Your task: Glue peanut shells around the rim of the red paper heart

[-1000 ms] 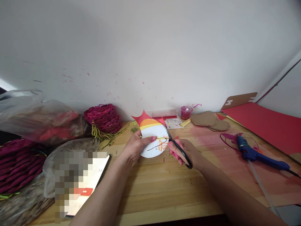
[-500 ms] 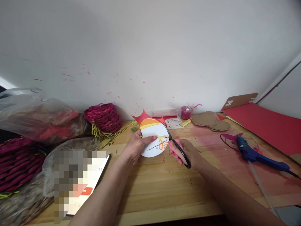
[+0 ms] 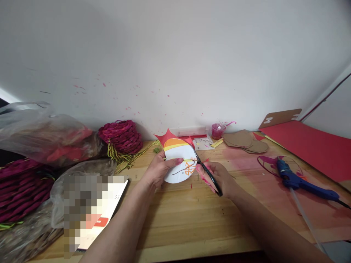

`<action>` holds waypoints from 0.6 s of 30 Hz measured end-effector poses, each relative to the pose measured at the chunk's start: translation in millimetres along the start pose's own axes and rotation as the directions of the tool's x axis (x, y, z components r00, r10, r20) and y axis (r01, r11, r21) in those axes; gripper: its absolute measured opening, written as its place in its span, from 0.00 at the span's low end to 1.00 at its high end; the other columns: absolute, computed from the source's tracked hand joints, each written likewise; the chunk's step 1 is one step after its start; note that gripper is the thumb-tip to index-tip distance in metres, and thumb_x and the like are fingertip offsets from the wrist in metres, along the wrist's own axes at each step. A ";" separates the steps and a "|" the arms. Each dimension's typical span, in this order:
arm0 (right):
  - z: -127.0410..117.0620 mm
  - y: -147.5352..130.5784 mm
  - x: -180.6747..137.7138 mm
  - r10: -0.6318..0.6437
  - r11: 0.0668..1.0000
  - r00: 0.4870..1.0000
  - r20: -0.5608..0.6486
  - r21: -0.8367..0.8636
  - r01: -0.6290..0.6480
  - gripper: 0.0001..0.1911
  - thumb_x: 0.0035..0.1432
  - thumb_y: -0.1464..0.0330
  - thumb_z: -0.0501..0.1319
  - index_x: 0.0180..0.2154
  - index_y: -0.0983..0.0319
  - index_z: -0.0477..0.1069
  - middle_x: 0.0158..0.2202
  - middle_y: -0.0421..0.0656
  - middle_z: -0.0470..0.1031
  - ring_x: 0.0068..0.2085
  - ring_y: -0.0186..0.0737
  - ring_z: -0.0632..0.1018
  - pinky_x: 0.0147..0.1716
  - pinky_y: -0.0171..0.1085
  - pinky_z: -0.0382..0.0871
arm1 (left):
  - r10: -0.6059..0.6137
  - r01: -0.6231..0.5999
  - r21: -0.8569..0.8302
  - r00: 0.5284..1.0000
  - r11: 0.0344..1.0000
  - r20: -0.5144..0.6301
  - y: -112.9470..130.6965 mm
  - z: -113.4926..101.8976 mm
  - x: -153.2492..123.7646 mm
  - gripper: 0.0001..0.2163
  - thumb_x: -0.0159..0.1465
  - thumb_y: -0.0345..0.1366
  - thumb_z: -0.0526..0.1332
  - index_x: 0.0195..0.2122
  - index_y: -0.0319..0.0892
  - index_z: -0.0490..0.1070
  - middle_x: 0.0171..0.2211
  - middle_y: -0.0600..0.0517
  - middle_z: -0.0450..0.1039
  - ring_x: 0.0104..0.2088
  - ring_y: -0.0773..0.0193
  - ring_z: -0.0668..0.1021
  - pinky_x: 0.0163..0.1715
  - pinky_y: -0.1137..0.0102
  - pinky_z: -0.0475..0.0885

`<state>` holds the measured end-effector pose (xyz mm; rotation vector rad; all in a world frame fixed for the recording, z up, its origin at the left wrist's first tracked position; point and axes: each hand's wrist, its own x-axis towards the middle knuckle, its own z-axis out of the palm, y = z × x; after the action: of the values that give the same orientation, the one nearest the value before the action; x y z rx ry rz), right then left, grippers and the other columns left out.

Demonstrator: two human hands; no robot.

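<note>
My left hand (image 3: 160, 170) grips the left edge of a round white card disc (image 3: 177, 173) with an orange and yellow band and orange lettering, thumb across its face. A thin yellow strip and a dark cord lie over the disc. Red paper (image 3: 166, 136) with pointed corners sticks out behind its upper edge. My right hand (image 3: 215, 177) is closed around the black handles of a pair of scissors (image 3: 210, 175). Their blades point up and left along the disc's right edge, against the red paper. A small red scrap (image 3: 191, 186) lies below the disc.
Left are coiled magenta braided cords (image 3: 120, 137), a plastic bag (image 3: 46, 135) and a partly blurred phone (image 3: 101, 213). Behind stand a pink-stained cup (image 3: 217, 130) and brown card cutouts (image 3: 238, 139). Right are a blue glue gun (image 3: 304, 180) and red sheets (image 3: 307, 146).
The scissor handles look slightly closer together. Both hands and the disc stay almost in place, while the whole view shifts a little.
</note>
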<state>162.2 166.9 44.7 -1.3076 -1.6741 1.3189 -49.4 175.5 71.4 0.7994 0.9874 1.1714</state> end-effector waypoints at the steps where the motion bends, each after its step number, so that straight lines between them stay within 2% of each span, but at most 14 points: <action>1: 0.3 -0.8 -0.3 0.002 1.000 1.000 -0.002 0.002 -0.002 0.29 0.56 0.43 0.61 0.22 0.58 0.56 0.15 0.33 0.54 0.16 0.29 0.56 0.15 0.33 0.50 | 0.000 0.000 0.001 1.000 1.000 0.002 0.3 -0.6 0.2 0.26 0.42 0.32 0.79 0.43 0.36 0.76 0.38 0.41 0.83 0.32 0.54 0.84 0.35 0.63 0.80; 10: 1.9 -2.9 -0.2 0.030 0.999 1.000 -0.009 0.012 -0.030 0.25 0.55 0.46 0.64 0.25 0.59 0.62 0.16 0.32 0.57 0.14 0.27 0.56 0.13 0.32 0.51 | -0.047 0.047 0.035 0.999 0.998 0.002 4.0 -8.5 2.7 0.27 0.41 0.31 0.79 0.44 0.36 0.76 0.36 0.42 0.83 0.30 0.55 0.84 0.33 0.64 0.80; 18: 0.7 4.1 -0.1 0.037 0.999 0.999 0.009 -0.001 -0.037 0.23 0.58 0.50 0.64 0.25 0.59 0.61 0.17 0.31 0.57 0.14 0.28 0.61 0.11 0.31 0.54 | -0.063 0.062 0.042 0.998 0.997 0.015 7.8 -10.4 3.7 0.26 0.41 0.31 0.79 0.42 0.37 0.77 0.33 0.45 0.83 0.29 0.56 0.84 0.34 0.63 0.81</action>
<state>162.9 166.6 40.6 -1.3413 -1.6633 1.3474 -61.5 181.0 73.8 0.8044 1.0192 1.0924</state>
